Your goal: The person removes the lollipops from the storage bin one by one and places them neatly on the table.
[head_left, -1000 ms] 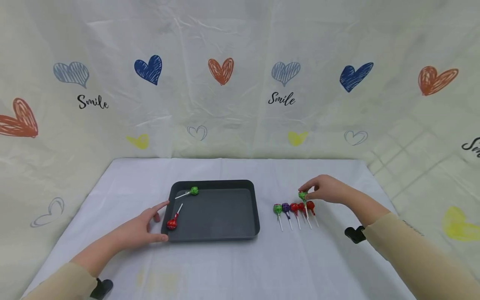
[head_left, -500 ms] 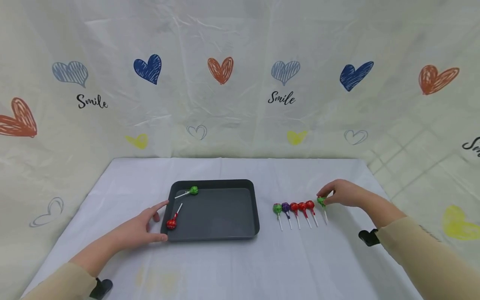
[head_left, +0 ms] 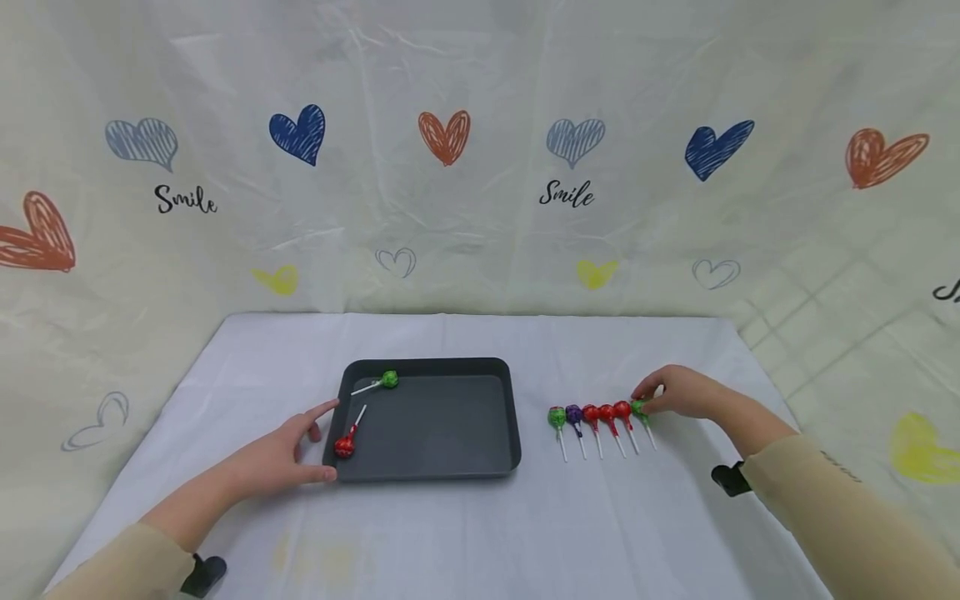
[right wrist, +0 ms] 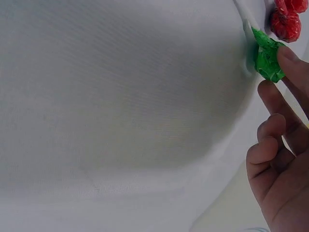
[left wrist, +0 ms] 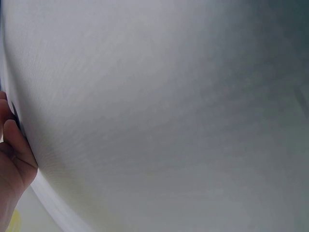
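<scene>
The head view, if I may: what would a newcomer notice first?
Probably the dark tray, left of centre on the white table, holding a green lollipop and a red lollipop. Next would come the row of six lollipops right of it, then the hearts printed on the pale backdrop.

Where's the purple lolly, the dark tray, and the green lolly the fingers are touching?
Purple lolly point(head_left: 574, 414): head view, on its wrapped candy ball.
Dark tray point(head_left: 442, 427): head view, on its bare floor.
Green lolly being touched point(right wrist: 267, 58): right wrist view, on its crinkly wrapper.

Right grip point(head_left: 681, 392) — apparently pinched
</scene>
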Motion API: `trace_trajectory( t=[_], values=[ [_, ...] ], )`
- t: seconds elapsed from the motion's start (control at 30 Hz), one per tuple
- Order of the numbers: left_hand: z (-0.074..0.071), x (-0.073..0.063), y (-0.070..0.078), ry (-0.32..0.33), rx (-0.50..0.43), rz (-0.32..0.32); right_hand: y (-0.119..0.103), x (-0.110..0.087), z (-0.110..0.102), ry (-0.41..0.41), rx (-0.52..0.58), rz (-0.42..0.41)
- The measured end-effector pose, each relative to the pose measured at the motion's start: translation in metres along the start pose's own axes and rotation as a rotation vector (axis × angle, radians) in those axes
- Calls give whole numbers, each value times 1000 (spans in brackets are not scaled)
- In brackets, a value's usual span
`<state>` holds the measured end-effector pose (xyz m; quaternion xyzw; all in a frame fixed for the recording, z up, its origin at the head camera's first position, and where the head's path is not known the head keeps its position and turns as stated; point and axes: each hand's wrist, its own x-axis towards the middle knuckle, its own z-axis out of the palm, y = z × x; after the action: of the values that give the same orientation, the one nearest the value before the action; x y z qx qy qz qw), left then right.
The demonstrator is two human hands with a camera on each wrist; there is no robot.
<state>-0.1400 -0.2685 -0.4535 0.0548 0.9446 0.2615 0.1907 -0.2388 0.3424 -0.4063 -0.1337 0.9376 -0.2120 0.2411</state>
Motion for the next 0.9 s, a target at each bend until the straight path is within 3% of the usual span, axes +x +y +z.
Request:
trace_trajectory(
  t=[0.4, 0.9],
  values=[
    [-1, -1, 1, 1, 5, -2, 1, 0, 4, 14, 12, -4],
    [-1, -2, 3, -4, 5, -11, -9, -1, -10, 77, -14, -38]
  ],
)
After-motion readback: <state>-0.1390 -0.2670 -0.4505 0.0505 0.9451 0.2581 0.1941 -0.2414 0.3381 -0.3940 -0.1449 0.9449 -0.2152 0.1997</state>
